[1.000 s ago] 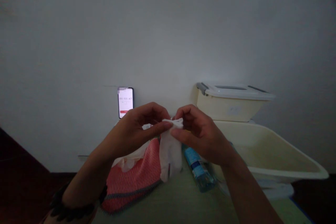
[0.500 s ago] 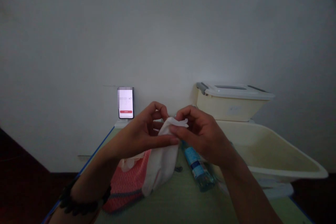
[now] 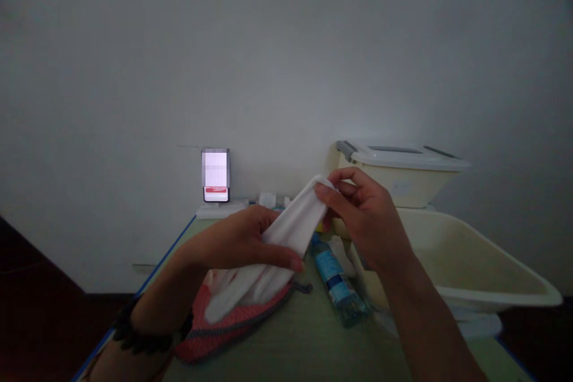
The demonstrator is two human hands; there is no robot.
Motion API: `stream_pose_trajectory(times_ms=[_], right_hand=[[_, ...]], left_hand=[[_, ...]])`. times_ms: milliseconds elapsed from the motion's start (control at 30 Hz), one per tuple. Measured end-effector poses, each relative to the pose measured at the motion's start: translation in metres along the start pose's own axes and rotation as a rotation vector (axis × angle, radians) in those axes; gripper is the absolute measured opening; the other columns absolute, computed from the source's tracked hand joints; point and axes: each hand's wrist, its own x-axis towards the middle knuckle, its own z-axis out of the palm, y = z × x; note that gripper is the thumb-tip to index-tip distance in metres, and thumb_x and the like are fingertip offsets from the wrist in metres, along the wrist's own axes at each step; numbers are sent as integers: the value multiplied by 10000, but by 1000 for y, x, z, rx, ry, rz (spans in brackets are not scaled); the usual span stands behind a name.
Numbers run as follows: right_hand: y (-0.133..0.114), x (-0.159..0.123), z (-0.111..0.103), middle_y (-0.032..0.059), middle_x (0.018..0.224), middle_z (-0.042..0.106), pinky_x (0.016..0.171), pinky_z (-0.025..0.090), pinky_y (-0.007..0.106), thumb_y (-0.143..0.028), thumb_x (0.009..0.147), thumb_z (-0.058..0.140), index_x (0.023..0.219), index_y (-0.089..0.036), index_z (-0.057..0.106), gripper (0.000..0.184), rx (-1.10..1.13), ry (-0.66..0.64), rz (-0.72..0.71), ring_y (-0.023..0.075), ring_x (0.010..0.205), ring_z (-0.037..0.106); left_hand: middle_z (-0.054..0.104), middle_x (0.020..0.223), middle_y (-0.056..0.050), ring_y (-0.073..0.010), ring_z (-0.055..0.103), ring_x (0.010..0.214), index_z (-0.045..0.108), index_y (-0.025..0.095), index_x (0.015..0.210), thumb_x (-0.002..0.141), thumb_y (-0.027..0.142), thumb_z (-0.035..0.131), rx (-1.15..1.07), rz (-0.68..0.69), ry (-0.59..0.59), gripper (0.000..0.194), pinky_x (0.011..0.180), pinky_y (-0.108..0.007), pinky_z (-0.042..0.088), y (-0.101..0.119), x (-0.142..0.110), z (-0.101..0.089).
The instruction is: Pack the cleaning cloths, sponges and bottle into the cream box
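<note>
A long, narrow white cloth piece, which looks like a sock (image 3: 293, 227), stretches slantwise between my hands. My right hand (image 3: 364, 209) is closed on its upper end, thumb in front and fingers behind. Lower down, my left hand (image 3: 244, 239) is closed round the middle, the thumb lying across the front; its fingers are mostly hidden behind the fabric. The lower end hangs over a pink mesh-like bag (image 3: 224, 328) with grey edging on the table. A blue-green bottle (image 3: 338, 283) with a blue label lies just right of the fabric, below my right hand.
A cream basin (image 3: 483, 292) stands on the table's right side. Behind it is a lidded storage box (image 3: 389, 182) with grey clips. A lit phone (image 3: 215, 176) leans upright at the back left, near the wall. The green tabletop (image 3: 313, 346) has a blue edge.
My right hand has moved up and right with the upper end of the sock. My left hand has slid down along it, and the fabric is now drawn out between them.
</note>
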Motion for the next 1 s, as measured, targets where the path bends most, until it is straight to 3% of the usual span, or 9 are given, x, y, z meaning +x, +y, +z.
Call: stream_pose_trajectory(times_ms=[200, 367, 500, 600, 700, 833, 1000], right_hand=[[-1, 5, -20, -50, 601, 612, 389, 444, 180, -257, 739, 680, 776, -206, 521, 171, -5, 181, -87, 73, 444, 525], [1, 8, -26, -44, 616, 608, 399, 449, 193, -238, 739, 675, 764, -213, 518, 160, 8, 236, -131, 84, 472, 531], [2, 9, -23, -45, 622, 609, 395, 457, 190, -238, 731, 678, 756, -207, 515, 168, -11, 267, -121, 79, 464, 528], [1, 7, -19, -52, 625, 608, 385, 461, 190, -265, 735, 673, 776, -209, 512, 174, -25, 226, -83, 77, 450, 530], [0, 2, -11, -60, 613, 603, 375, 455, 185, -302, 746, 664, 804, -211, 516, 183, -48, 41, 6, 77, 439, 526], [1, -3, -1, -69, 593, 579, 367, 406, 152, -299, 753, 663, 809, -200, 526, 178, -72, -134, 53, 51, 426, 483], [5, -2, -1, -65, 617, 577, 409, 395, 158, -305, 747, 673, 816, -197, 530, 193, -121, -110, 21, 44, 451, 476]], left_hand=[[635, 558, 10, -96, 554, 465, 668, 132, 749, 782, 373, 622, -54, 9, -97, 247, 416, -160, 384, 0, -3, -3], [682, 606, -46, -122, 597, 447, 690, 138, 834, 863, 352, 521, -308, -11, -313, 274, 433, -204, 462, -10, -3, -5], [715, 748, -80, -156, 656, 567, 682, 151, 941, 909, 373, 430, -288, -38, -433, 338, 542, -250, 522, -14, -6, -9], [677, 1057, -82, -197, 636, 939, 619, 174, 1096, 867, 278, 527, -168, 83, -359, 268, 808, -266, 492, -14, -6, -10], [575, 1242, -83, -199, 537, 1113, 459, 203, 1265, 817, 188, 595, -135, 220, -240, 468, 965, -298, 392, -14, -2, -6], [613, 1131, -94, -190, 570, 1018, 495, 166, 1165, 852, 230, 549, -175, 277, -148, 324, 909, -329, 431, -15, 8, 3], [652, 908, -53, -180, 610, 797, 555, 147, 993, 811, 355, 599, -157, 158, -14, 280, 690, -282, 486, -17, 19, 13]])
